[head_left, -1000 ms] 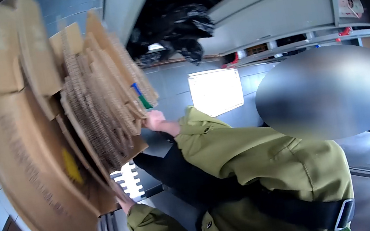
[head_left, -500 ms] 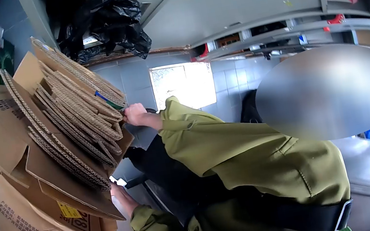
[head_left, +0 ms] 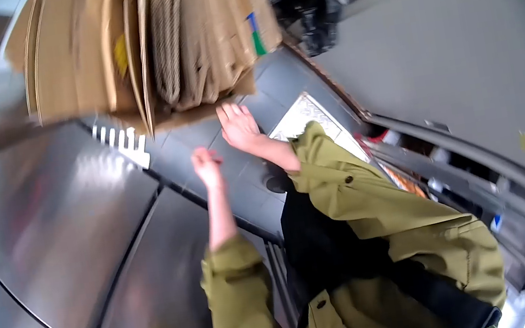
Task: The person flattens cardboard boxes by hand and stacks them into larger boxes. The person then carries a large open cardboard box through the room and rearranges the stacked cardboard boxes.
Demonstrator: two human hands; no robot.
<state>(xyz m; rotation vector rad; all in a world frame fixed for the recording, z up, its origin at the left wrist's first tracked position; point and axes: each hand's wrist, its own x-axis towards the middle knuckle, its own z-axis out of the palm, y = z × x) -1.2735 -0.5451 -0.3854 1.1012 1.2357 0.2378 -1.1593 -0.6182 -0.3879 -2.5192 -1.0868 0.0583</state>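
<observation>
A thick stack of flattened cardboard boxes (head_left: 74, 56) stands at the top of the view, its edges facing me. A strip of green and blue tape (head_left: 257, 36) shows on one sheet. My right hand (head_left: 239, 126) is at the stack's lower edge, fingers stretched out flat; whether they touch the cardboard I cannot tell for certain. Lower and to the left, my left hand (head_left: 207, 164) hangs apart from the stack. Its fingers are loosely bent and slightly blurred, with nothing visible in them.
Metal cabinet fronts (head_left: 132, 253) fill the left side. A black plastic bag (head_left: 317, 8) lies right of the stack, beside a large grey panel (head_left: 442, 39). A white patterned mat (head_left: 309, 110) is on the tiled floor. Shelving with a metal rail (head_left: 475, 161) runs along the right.
Both hands have come off the sides of the cardboard stack. The view has turned, so the stack now appears at the top instead of the left, and the metal cabinets show at the left.
</observation>
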